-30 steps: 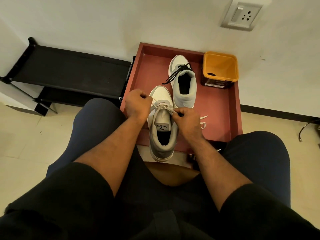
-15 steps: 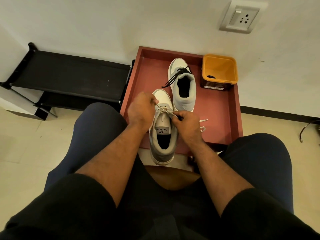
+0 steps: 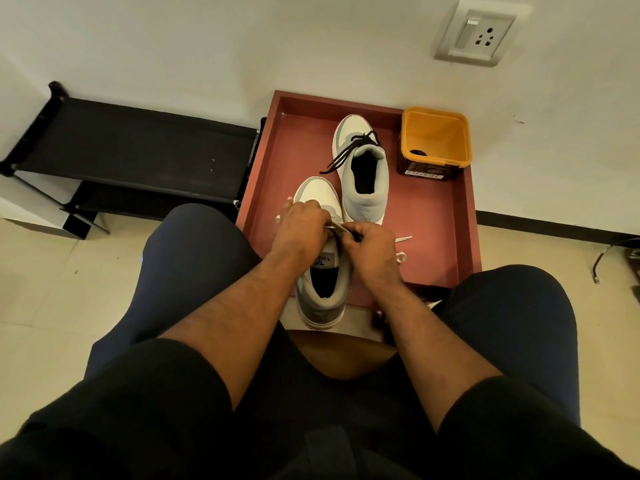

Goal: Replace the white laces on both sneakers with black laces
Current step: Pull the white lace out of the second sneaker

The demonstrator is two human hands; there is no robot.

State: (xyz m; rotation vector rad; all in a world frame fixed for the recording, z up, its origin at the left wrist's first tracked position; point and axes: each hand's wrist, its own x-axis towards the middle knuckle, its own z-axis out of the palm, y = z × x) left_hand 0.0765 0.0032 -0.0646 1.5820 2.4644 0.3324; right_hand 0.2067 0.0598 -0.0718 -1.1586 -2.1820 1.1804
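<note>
White lace (image 3: 337,227) pinched in left grip (image 3: 302,227); right grip (image 3: 367,249) | near sneaker (image 3: 320,282) overhangs tray edge (image 3: 465,216)

One camera only, worn on the person's head, so no second view shares anything with it. It looks forward and steeply down over the seated person's lap toward the floor and the foot of the wall. The lens is wide (the skirting and the wall socket (image 3: 476,32) at 1 o'clock bend toward the edges). Nearest the lens, at 6 o'clock, are the dark shorts and both forearms, filling the lower half. The hands, left (image 3: 300,230) and right (image 3: 372,249), meet near the centre, over the red tray (image 3: 446,237). The tray runs away toward 12 o'clock, up to the wall. A black rack (image 3: 138,147) lies at 10 o'clock, farther off.
</note>
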